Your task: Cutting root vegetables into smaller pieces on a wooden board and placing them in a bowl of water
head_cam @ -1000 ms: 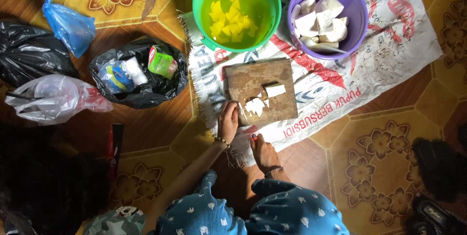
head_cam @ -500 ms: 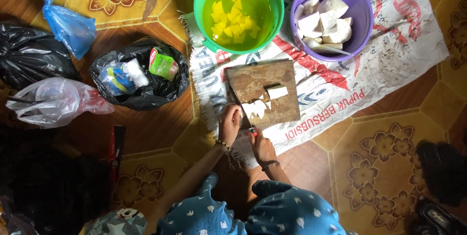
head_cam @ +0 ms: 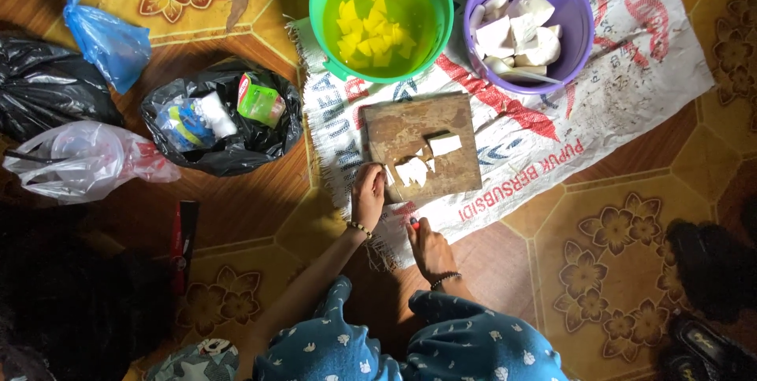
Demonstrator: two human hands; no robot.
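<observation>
On the wooden board, pale white chunks lie beside the left hand, grip unclear.

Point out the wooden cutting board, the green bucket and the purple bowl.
wooden cutting board [head_cam: 410,125]: head view, bare upper part of the board.
green bucket [head_cam: 319,26]: head view, left rim.
purple bowl [head_cam: 579,30]: head view, right inner wall.

I see a brown tiled floor with yellow flower patterns, warmly lit from above, dark shadow pooling at the lower left and far right edges.
</observation>
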